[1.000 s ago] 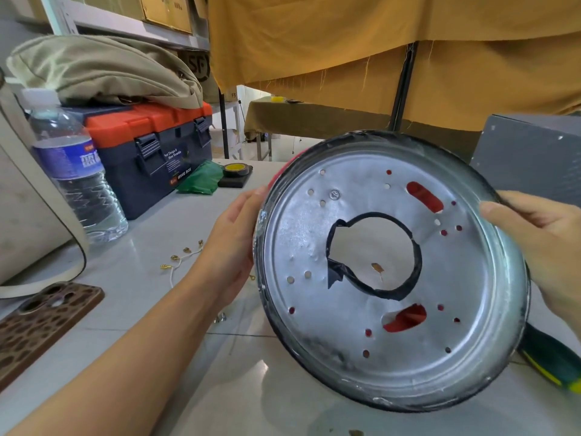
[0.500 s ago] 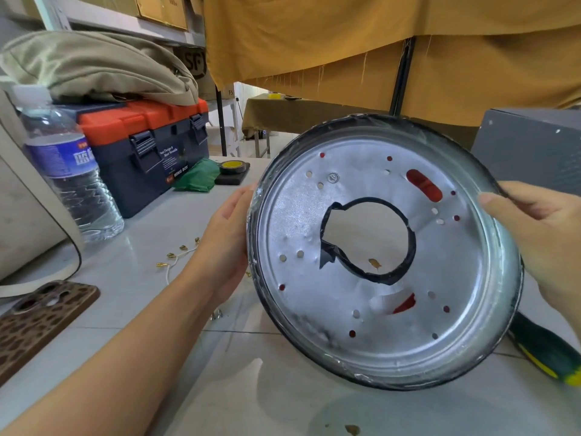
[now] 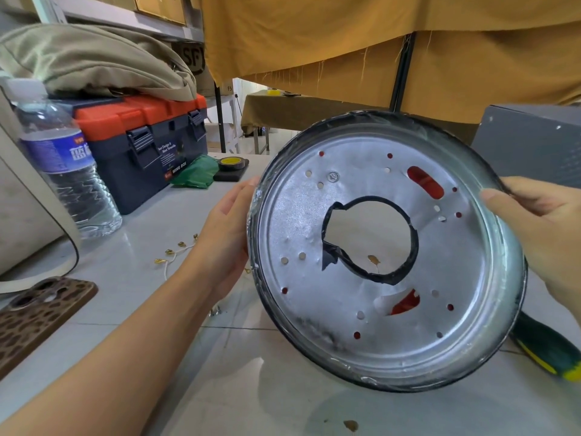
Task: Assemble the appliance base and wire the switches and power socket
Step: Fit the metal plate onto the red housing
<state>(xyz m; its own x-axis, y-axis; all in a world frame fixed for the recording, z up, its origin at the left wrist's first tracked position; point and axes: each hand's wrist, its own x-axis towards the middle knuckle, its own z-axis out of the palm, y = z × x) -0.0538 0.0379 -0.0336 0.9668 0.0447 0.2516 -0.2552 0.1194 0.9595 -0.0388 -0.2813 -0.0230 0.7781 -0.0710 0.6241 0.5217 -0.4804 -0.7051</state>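
Holding round metal base plate [image 3: 386, 250] up off the table [image 3: 239, 388], tilted, open face toward me: left hand [image 3: 224, 240] cups left rim, right hand [image 3: 544, 234] pinches right rim. Toolbox [image 3: 147, 146] label reads "WING BOX".

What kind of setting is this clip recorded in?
Probably a small workshop or repair bench: a toolbox sits on the table, a screwdriver handle lies beside the metal base plate, and loose crimp-terminal wires lie nearby.
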